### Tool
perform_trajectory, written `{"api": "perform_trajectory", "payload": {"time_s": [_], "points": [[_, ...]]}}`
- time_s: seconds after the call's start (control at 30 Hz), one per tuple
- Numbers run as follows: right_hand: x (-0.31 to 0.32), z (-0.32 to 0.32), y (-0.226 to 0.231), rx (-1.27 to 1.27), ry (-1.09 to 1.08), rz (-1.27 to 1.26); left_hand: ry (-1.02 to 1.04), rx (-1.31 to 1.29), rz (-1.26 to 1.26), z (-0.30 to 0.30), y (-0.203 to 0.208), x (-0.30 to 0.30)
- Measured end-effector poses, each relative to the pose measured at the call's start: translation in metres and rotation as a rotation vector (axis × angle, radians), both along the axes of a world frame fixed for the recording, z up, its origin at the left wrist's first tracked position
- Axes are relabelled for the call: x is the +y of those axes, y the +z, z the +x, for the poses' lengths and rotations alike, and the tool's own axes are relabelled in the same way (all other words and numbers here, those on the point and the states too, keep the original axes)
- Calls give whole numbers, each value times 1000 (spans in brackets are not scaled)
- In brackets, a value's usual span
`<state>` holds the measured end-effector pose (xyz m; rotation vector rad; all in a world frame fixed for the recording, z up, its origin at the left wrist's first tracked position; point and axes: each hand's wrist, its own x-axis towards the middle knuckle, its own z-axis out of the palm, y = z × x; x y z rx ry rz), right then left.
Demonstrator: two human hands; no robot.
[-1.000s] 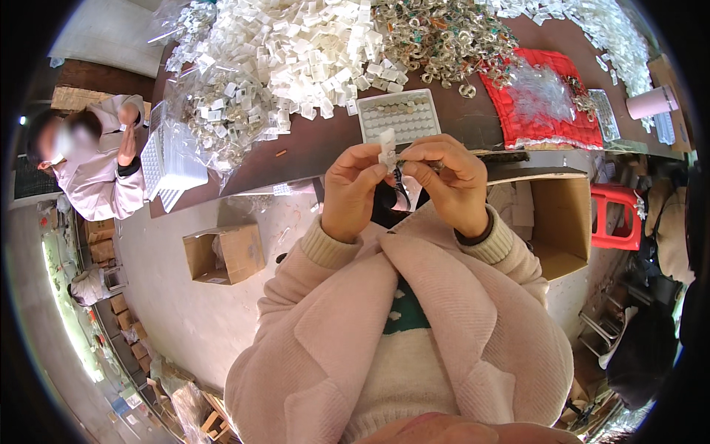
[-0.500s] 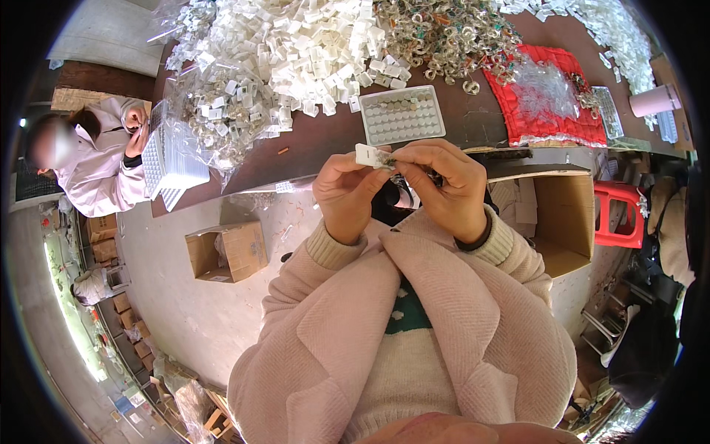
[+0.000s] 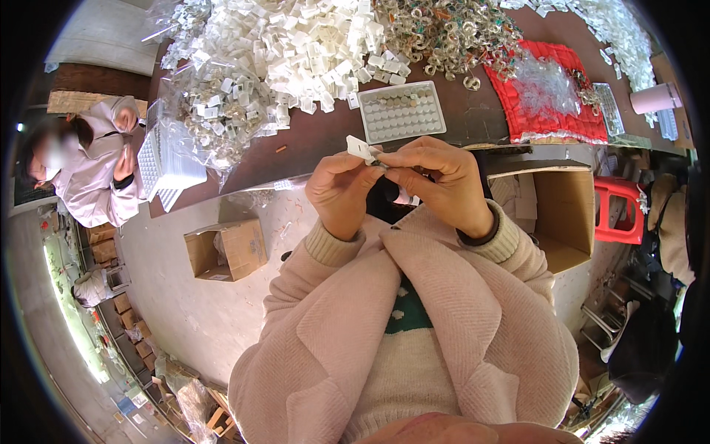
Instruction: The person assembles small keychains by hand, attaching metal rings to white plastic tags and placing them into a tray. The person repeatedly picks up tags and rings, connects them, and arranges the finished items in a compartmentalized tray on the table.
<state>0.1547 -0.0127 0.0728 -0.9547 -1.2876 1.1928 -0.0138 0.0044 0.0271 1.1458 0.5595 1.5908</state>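
Observation:
Just off the near edge of the table, my left hand pinches a small white card between thumb and fingers; the card stands tilted. My right hand is closed in a pinch at the card's right side, its fingertips almost meeting the left ones. Something tiny and dark shows between the fingertips, too small to make out. Beyond the hands lies a white tray with rows of round hollows, its far row holding several small round pieces.
A large heap of white cards and a pile of rings cover the far table. At right are a red cloth with clear plastic and a pink cup. A co-worker sits left by stacked trays. Cardboard boxes stand below.
The white card has tipped more upright and shifted slightly left, with both hands moving a little left too. The co-worker's hands have moved apart.

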Motion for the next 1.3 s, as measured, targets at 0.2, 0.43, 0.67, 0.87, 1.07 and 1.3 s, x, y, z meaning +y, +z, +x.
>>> {"api": "perform_trajectory", "payload": {"time_s": [0.2,0.43,0.67,0.87,1.07,1.3], "points": [[-1,-14,3,12,-108,-122,54,-21,-31,9,0,-5],[2,-20,-2,173,-103,-114,41,-50,1,11,-1,-5],[10,-6,0,224,46,-298,-18,-110,-23,5,1,-4],[9,-21,-13,142,-22,-171,-104,-306,-227,1,-6,-5],[11,-25,-18,-157,-28,153,-70,-262,-332,-2,-18,3],[60,19,-40,-709,-397,245,-136,-332,-508,-16,-26,18]]}}
